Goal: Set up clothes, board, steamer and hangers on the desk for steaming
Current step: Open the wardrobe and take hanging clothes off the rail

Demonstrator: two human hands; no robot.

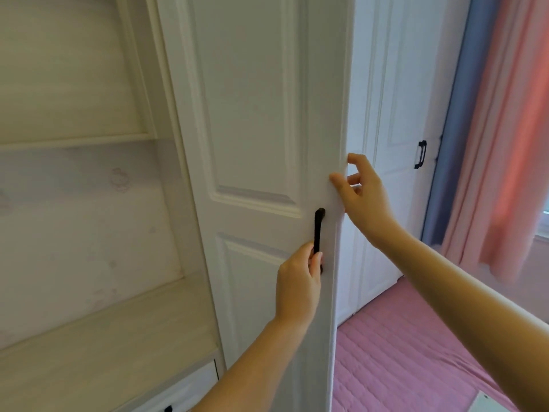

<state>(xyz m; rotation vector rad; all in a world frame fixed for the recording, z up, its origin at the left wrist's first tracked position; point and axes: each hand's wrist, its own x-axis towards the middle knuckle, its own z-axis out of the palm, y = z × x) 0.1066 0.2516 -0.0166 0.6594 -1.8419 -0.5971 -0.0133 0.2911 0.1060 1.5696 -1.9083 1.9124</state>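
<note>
Directly ahead of you stands a white panelled wardrobe door point(255, 162), swung out so its free edge faces you. Left of it lies a pale recess with a shelf point(74, 142) above and a ledge point(113, 331) below; right of the edge you have a gap, then a second white door point(395, 114) with its own black pull point(420, 154). Beyond that hang a blue curtain point(463, 114) and a pink curtain point(511, 144), with a pink quilted bed cover point(395, 352) below.

Your left hand point(298, 282) grips the lower end of the black door handle point(318, 230), fingers curled round it. Your right hand point(361, 194) pinches the door's free edge just above the handle, thumb on the front face, fingers wrapped behind.

Clothes, board, steamer and hangers do not show in this view; you cannot tell where they are.
</note>
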